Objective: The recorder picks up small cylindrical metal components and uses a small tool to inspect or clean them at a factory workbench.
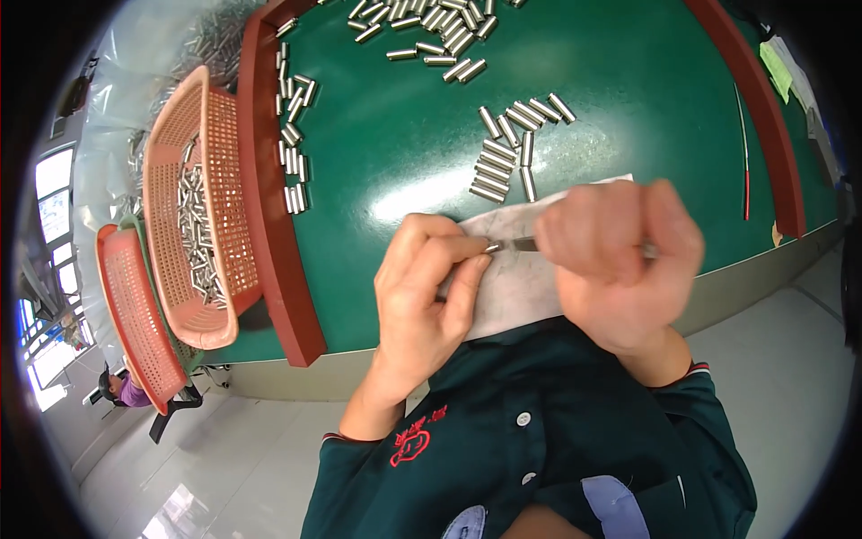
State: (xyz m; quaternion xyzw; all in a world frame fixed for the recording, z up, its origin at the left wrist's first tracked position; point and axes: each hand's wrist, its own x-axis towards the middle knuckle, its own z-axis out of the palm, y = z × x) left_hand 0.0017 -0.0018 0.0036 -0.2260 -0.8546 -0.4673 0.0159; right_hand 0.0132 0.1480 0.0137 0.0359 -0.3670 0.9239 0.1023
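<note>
Between the thumb and fingers of my left hand [420,286], closed in a pinch, is a small shiny metal tube [493,247]. My right hand [620,260] is closed around a tool whose handle is hidden in the fist. The dark, narrow metal tip [524,244] of that tool points left at the tube's end; whether they touch I cannot tell. Slight blur covers the right hand. Both hands are over a stained whitish cloth [525,292] at the table's near edge. Just beyond the cloth lies a small group of metal tubes [492,171], some in a row.
Red-brown raised edges [283,287] flank the green table [646,108]. More tubes [440,27] lie at the far side and along the left edge [292,162]. Outside it stands an orange basket [235,198] of metal pieces. A thin red-handled rod [746,193] lies at right.
</note>
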